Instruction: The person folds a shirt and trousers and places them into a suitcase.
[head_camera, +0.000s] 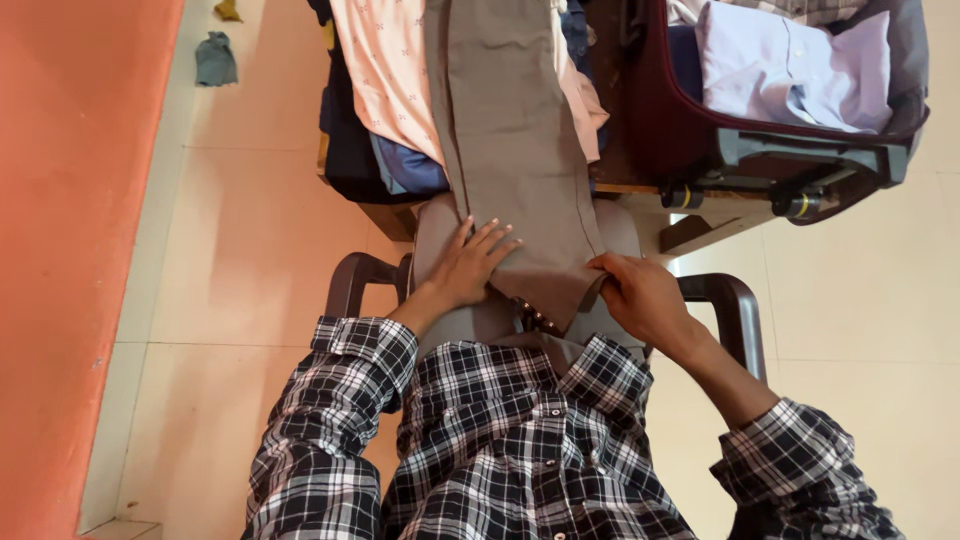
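Head view shows the grey-brown trousers stretched from the desk to the lap at centre frame, left hand pressing flat and open, right hand pinching the hem, so folding seems underway and next needs an even crease.

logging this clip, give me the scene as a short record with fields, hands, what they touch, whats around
left hand: flat, fingers spread, pressing on the grey-brown trousers
right hand: pinching the trousers' near edge
trousers: stretched lengthwise from the lap onto the table
chair: dark armrests either side
clothes pile: pink and dark garments under the trousers
suitcase: open, maroon, light shirt inside
floor: pale tiles, small teal cloth
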